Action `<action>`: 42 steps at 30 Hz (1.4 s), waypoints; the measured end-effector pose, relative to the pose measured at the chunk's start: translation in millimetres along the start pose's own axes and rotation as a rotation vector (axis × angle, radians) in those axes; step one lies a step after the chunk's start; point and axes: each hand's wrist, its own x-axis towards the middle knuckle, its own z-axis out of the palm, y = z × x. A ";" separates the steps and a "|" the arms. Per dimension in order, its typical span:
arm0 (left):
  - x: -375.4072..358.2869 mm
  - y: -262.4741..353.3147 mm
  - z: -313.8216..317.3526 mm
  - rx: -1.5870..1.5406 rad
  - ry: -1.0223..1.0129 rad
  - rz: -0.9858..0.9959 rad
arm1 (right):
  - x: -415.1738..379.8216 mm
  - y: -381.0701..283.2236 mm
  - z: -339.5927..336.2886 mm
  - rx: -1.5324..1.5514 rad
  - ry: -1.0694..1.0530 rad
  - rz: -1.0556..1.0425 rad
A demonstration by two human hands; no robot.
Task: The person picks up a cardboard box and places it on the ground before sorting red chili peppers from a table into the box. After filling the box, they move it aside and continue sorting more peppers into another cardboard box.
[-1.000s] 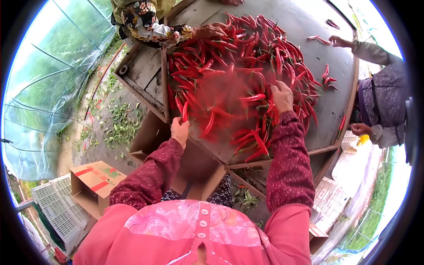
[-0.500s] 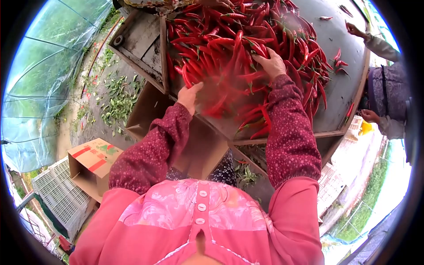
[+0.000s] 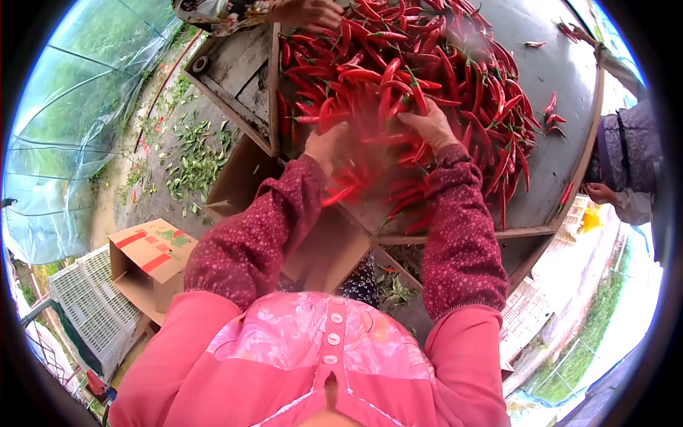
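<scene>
Head view, looking down past a pink apron: both hands work at the near edge of a heap of red chili peppers (image 3: pixel 427 78) spread over a grey table (image 3: pixel 548 149). Left hand (image 3: pixel 326 146) lies with fingers spread against the near-left side of the heap; right hand (image 3: pixel 429 127) rests palm-down on top of the peppers just beside it. Neither hand is clamped on a single pepper; both are loosely open and cupped around a blurred bunch lying between them at the table's front edge. Below that edge stands an open cardboard box (image 3: pixel 313 235), partly hidden by the left sleeve. Judged from this layout, the step in hand is raking a batch toward the box; it is best done with both palms low and close together so that no pepper slips out between them, and with the bunch steered over the box mouth rather than past the wooden rim (image 3: pixel 455 235). Another person's hand (image 3: pixel 306 11) touches the far side of the heap, and a second person (image 3: pixel 626 164) stands at the right. A closed carton (image 3: pixel 149 260) and white crates (image 3: pixel 89 313) lie on the ground at left.
</scene>
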 end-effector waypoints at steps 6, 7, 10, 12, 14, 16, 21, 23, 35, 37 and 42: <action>-0.7 -3.0 -3.2 -0.191 -0.211 -0.025 | -36.9 -4.0 42.2 0.373 -0.167 0.012; -2.2 -2.2 -6.1 -0.204 -0.245 -0.089 | -41.8 -1.7 55.4 0.402 -0.160 0.004; -13.9 8.4 -16.4 -0.240 -0.329 -0.238 | -56.9 3.5 87.1 0.443 -0.170 -0.023; -15.9 -3.5 -40.5 -0.319 -0.318 -0.249 | -64.6 15.9 103.1 0.274 -0.171 -0.054; -27.9 -14.6 -70.1 -0.344 -0.444 -0.251 | -85.1 16.8 122.1 0.326 -0.229 -0.036; -35.0 -30.7 -102.1 -0.369 -0.574 -0.250 | -101.1 25.3 139.6 0.322 -0.281 -0.105; -53.1 -73.8 -183.0 -0.455 -0.497 -0.164 | -141.6 33.4 171.0 -0.003 -0.351 -0.107; -74.7 -52.0 -174.3 -0.331 -0.347 -0.235 | -150.9 44.6 180.0 -0.018 -0.393 -0.121; -61.4 -20.5 -189.0 0.670 0.052 -0.035 | -137.0 19.7 116.7 -0.092 -0.520 -0.034; -51.0 5.8 -151.5 0.635 0.027 0.208 | -108.3 22.7 96.4 0.014 -0.247 -0.195; 10.4 48.5 -65.8 0.443 -0.050 0.319 | -7.6 -11.9 35.9 -0.126 0.235 -0.386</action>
